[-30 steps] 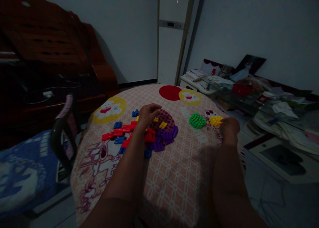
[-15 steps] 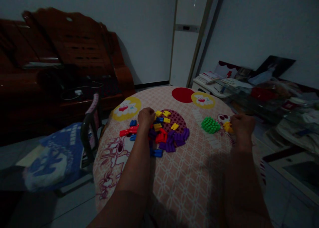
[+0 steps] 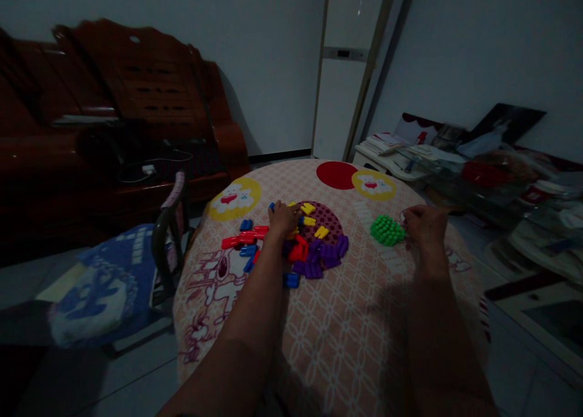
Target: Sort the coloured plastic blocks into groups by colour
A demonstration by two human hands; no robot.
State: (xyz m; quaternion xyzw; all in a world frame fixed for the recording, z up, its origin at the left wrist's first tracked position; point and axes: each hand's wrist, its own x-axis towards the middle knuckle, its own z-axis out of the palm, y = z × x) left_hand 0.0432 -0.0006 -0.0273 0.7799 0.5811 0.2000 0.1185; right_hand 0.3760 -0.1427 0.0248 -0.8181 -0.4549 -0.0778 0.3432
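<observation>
My left hand [image 3: 285, 216] reaches over a loose pile of plastic building pieces, its fingers spread down among yellow pieces [image 3: 308, 208] and blue ones. Red pieces [image 3: 231, 242] lie left of the hand, and purple pieces [image 3: 314, 260] are heaped to its right. A blue piece [image 3: 291, 280] rests near my left forearm. On the right, my right hand [image 3: 427, 221] is closed, fingertips pinched together beside a cluster of bright green knobbly pieces [image 3: 387, 230]. What it holds, if anything, is hidden.
The round table [image 3: 337, 320] has a patterned pink cloth. A chair [image 3: 166, 241] with a blue cover stands at its left, before a wooden sofa [image 3: 150, 95]. A cluttered glass-topped table [image 3: 437, 168] stands to the right.
My left hand has shifted slightly right and its fingers have opened over the pieces. My right hand has moved left toward the green cluster; the yellow pieces beside it no longer show.
</observation>
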